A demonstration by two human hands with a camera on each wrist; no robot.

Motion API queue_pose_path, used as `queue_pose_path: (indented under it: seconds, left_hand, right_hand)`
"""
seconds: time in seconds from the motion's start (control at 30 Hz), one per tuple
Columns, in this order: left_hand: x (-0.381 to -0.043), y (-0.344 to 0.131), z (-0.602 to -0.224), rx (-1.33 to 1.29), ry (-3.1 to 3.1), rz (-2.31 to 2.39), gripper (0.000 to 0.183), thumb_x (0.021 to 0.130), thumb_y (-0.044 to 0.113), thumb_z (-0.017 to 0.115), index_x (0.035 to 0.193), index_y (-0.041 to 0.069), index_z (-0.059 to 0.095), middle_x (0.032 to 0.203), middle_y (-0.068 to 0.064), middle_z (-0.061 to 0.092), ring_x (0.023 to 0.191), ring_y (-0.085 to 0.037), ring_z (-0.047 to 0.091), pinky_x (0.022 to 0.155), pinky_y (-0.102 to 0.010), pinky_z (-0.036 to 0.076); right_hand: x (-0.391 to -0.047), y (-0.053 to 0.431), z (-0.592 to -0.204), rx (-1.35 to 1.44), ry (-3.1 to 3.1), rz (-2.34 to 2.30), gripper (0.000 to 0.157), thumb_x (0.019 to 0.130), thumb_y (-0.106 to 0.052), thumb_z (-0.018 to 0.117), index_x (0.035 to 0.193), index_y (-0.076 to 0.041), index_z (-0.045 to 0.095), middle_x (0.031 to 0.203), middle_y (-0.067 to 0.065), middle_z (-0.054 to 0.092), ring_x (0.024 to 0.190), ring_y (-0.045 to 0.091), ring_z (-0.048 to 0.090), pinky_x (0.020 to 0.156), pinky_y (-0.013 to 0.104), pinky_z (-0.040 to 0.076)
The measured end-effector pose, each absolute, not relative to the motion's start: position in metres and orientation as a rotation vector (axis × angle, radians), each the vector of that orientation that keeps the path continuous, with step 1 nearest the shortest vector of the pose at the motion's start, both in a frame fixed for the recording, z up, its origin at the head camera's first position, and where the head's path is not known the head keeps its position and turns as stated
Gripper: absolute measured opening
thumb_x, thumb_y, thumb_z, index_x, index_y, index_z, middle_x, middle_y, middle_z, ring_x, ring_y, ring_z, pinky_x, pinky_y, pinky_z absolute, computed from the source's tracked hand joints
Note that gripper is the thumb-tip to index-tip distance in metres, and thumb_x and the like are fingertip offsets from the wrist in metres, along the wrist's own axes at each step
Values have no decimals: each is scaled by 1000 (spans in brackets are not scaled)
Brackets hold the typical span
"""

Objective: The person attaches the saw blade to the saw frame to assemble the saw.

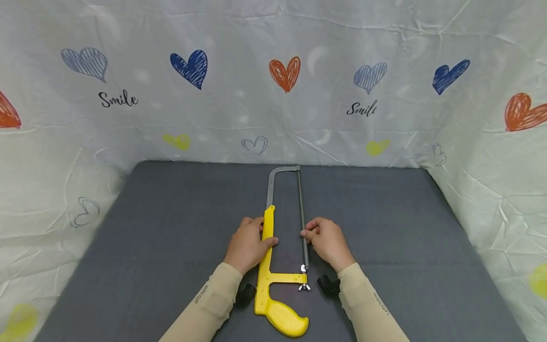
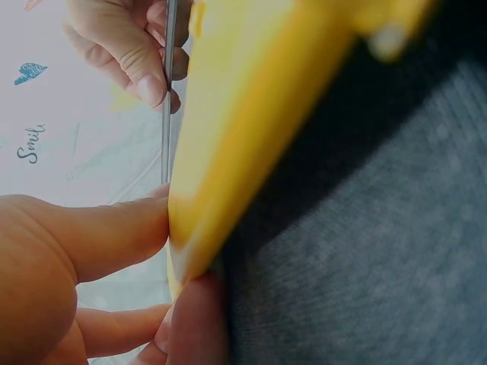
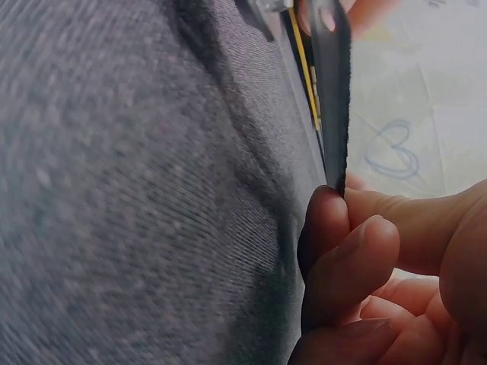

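Beige sleeves [image 1: 209,299] flank a yellow-handled hacksaw [image 1: 263,266] lying between the hands, its long axis running near to far; the left hand [image 1: 248,244], nearer the frame [image 1: 268,223], pinches that, while the right hand [image 1: 331,240] pinches the parallel blade [image 1: 301,204]; whether the hacksaw touches the gray counter [image 1: 179,213], I cannot tell

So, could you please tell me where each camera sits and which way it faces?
Head: worn on the head, facing forward and down at a hacksaw; left hand, right hand and sleeves show.
Left wrist: on that wrist, facing the yellow frame; left hand near, right hand beyond.
Right wrist: on that wrist, facing the blade; right hand near, left hand at top edge.
Both wrist views share the blade.
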State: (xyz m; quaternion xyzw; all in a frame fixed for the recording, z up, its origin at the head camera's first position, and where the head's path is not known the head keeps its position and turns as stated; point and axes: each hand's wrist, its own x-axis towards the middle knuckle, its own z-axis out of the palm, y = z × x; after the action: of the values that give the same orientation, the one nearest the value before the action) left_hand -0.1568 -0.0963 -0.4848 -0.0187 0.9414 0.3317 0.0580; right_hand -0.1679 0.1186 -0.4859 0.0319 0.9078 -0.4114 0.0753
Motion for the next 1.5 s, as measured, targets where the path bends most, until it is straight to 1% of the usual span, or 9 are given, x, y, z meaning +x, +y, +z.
queue_pose_path:
  seconds: [0.3,0.8,1.03,1.5]
  left_hand:
    - [-156,-98,-486,-65,2858,992,68,94,29,86,150,1,60,122,-15,61,85,-23,63,82,-42,60]
    - [-157,-94,-484,-58,2854,997,67,95,30,86,150,2,61,122,-14,60,84,-23,62,82,-42,60]
    - [-157,-92,-482,-70,2847,1004,69,95,31,86,151,2,60,124,-15,61,86,-25,63,84,-42,61]
    - [-156,-96,-481,-55,2860,999,67,95,30,86,150,2,61,124,-16,61,87,-25,64,85,-43,61]
  right_hand:
    - [-167,112,-491,84,2753,-1166,16,102,-25,77,106,-10,74,81,1,71,68,14,60,63,31,47]
    - [-169,117,-489,82,2778,-1125,16,101,-24,79,104,-9,75,80,1,71,68,15,60,63,31,47]
    - [-169,117,-488,66,2789,-1127,17,100,-25,79,102,-9,75,78,1,70,65,15,58,61,30,46]
    - [-168,111,-490,116,2808,-1106,20,98,-24,82,105,-8,73,80,3,67,67,16,58,61,30,45]
